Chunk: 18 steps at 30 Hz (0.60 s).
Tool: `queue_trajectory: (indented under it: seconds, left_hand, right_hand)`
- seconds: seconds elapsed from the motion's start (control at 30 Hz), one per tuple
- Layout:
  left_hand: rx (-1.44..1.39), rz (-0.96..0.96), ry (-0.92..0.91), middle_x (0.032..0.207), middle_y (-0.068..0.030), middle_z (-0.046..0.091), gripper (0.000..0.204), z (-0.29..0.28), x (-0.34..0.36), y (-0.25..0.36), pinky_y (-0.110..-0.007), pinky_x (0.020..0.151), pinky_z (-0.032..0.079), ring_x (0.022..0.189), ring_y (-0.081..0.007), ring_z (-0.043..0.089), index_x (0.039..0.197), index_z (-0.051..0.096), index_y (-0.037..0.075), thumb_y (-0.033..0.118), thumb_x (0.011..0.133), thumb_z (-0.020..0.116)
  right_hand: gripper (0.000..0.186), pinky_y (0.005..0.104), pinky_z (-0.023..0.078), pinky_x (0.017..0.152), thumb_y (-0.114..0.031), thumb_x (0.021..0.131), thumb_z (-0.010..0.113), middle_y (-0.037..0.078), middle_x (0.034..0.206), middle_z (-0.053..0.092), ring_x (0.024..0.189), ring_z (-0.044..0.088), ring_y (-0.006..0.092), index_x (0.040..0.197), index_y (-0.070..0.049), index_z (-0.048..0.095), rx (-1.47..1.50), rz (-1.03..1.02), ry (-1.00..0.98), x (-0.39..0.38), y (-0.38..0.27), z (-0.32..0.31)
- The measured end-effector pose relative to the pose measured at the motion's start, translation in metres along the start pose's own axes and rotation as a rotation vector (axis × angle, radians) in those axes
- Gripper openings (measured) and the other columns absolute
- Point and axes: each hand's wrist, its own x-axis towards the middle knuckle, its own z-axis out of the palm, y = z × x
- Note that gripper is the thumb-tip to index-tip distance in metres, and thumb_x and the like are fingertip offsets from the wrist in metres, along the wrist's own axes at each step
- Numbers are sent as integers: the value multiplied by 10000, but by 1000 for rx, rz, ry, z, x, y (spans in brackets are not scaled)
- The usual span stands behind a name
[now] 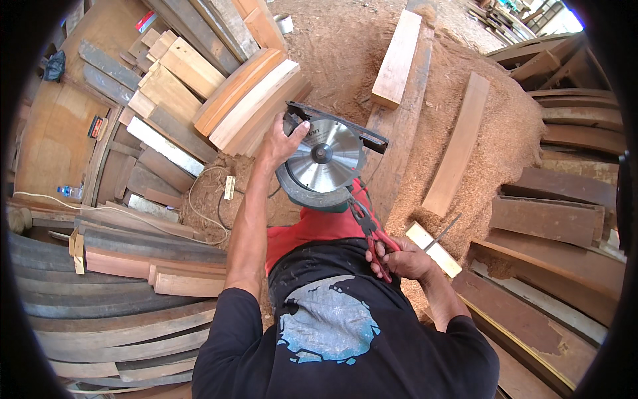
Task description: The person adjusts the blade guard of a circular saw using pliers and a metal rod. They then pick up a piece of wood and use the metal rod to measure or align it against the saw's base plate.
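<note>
My left hand (pixel 284 138) grips the upper left of a circular saw (pixel 339 166), held over my lap with its silver blade (pixel 314 169) facing up and its black base plate tilted across the top. My thumb lies at the blade's upper left edge. In my right hand (pixel 403 258) are red-handled pliers (pixel 372 236). Their dark jaws reach up to the lower right of the saw's guard; whether they grip anything there I cannot tell. The saw's motor body is mostly hidden beneath the blade and guard.
A plank (pixel 395 60) lies on a long board ahead, another (pixel 455 143) on sawdust (pixel 512 133) to its right. Stacked timber (pixel 239 100) surrounds me at left and right (pixel 545 219). A cord (pixel 133 216), small bottle (pixel 68 191) and light wooden piece (pixel 433 249) lie nearby.
</note>
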Motion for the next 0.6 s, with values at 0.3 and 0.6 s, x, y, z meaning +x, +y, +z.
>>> queue_trajectory:
  seconds: [0.3, 0.6]
  left_hand:
    - [-98, 7, -19, 1358, -292, 595, 881, -4, -6, 6, -440, 1103, 439, 1296, -402, 570, 1433, 467, -57, 568, 862, 711]
    - [-23, 13, 32, 1251, -288, 650, 793, 0, -6, -2, -446, 1034, 473, 1205, -388, 627, 1382, 509, -42, 535, 876, 709]
  right_hand:
    - [447, 331, 507, 851, 24, 819, 533, 66, 1031, 629, 973, 618, 180, 1256, 12, 623, -886, -33, 281, -14, -40, 23]
    - [321, 366, 517, 804, 17, 784, 523, 126, 933, 630, 888, 611, 231, 1087, -17, 623, -1258, -49, 395, -7, -30, 22]
